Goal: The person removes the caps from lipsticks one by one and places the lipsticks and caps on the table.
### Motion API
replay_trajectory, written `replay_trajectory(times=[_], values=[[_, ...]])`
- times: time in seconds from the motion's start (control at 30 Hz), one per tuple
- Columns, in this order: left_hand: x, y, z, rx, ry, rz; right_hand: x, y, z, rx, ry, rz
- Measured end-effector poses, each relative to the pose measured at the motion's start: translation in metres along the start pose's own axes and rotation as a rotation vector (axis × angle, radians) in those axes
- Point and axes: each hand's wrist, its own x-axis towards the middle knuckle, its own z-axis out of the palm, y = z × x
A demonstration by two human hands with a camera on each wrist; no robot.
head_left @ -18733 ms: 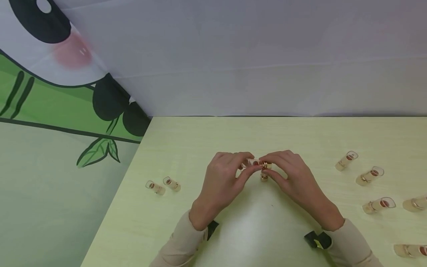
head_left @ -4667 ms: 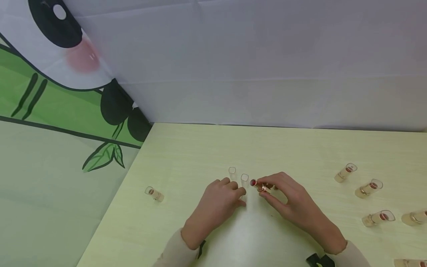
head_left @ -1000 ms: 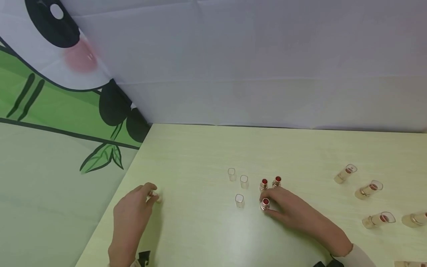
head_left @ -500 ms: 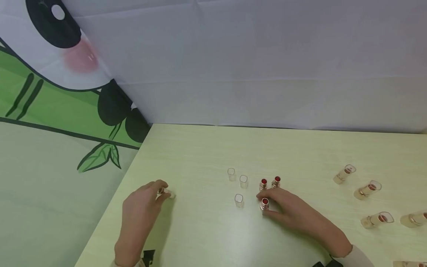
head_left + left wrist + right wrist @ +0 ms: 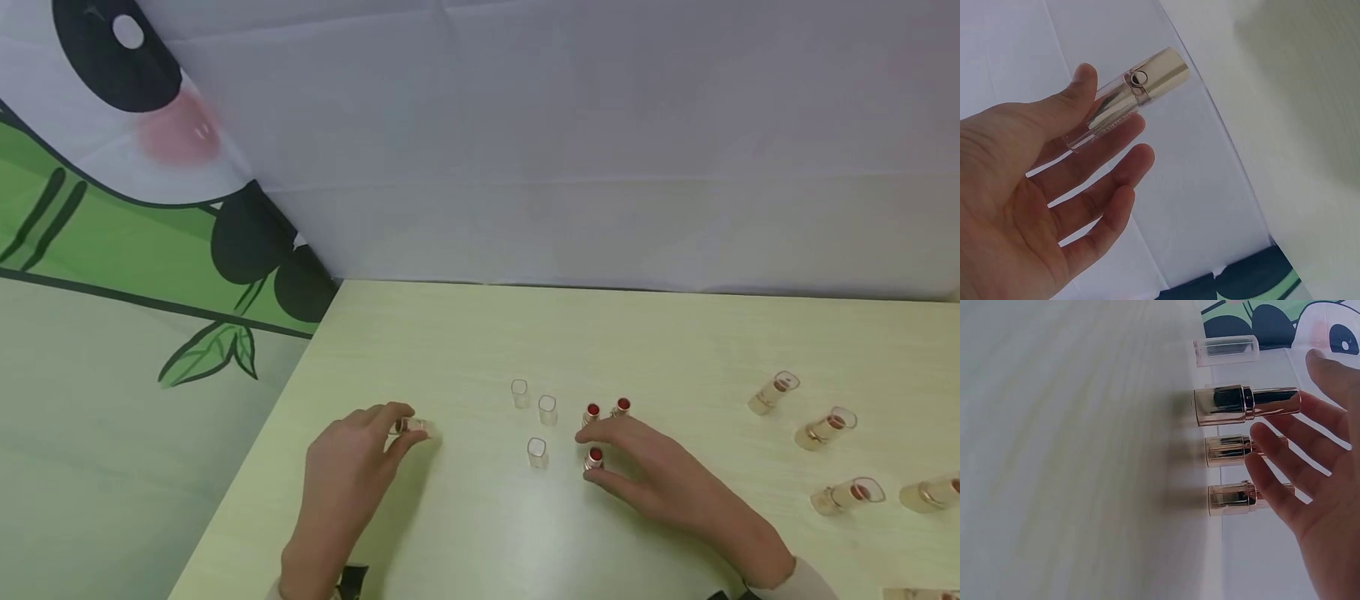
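My left hand (image 5: pixel 348 467) pinches a capped lipstick (image 5: pixel 414 426) between thumb and fingers, raised over the left part of the table. In the left wrist view this lipstick (image 5: pixel 1141 90) shows a gold base and a clear cap lying against the fingers. My right hand (image 5: pixel 656 471) is spread around an uncapped lipstick (image 5: pixel 594 458) standing upright; thumb and fingers look apart from it in the right wrist view (image 5: pixel 1247 405). Two more uncapped lipsticks, a left one (image 5: pixel 591 412) and a right one (image 5: pixel 621 407), stand just behind that hand.
Three clear caps stand left of the uncapped lipsticks: a far cap (image 5: pixel 520 393), a middle cap (image 5: pixel 547 409) and a near cap (image 5: pixel 537 452). Several capped lipsticks, among them one (image 5: pixel 827 427), stand at the table's right. A pale wall cloth (image 5: pixel 562 167) hangs behind the table (image 5: pixel 465 533).
My left hand has carried the capped lipstick rightward from the table's left side. The right hand's fingers have spread away from the front uncapped lipstick, which stays standing.
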Motion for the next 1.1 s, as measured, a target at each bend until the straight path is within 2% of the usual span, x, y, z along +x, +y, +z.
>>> replay_trajectory(times=[0.1, 0.3, 0.5, 0.73, 0.9, 1.1], values=[[0.001, 0.009, 0.005, 0.007, 0.021, 0.033, -0.003, 0.003, -0.001, -0.011, 0.003, -0.002], [0.004, 0.02, 0.006, 0.015, 0.017, 0.056, -0.002, 0.002, -0.001, -0.007, 0.017, -0.027], [0.005, 0.028, 0.007, 0.013, 0.028, 0.084, 0.001, 0.001, 0.0, -0.003, 0.067, -0.044], [0.01, 0.039, 0.011, -0.038, 0.109, 0.159, 0.007, -0.002, 0.001, 0.012, 0.144, -0.101], [0.013, 0.049, 0.015, -0.083, 0.173, 0.228, 0.013, -0.004, 0.002, 0.027, 0.227, -0.169], [0.018, 0.06, 0.02, -0.112, 0.223, 0.315, 0.017, -0.007, 0.001, 0.029, 0.279, -0.192]])
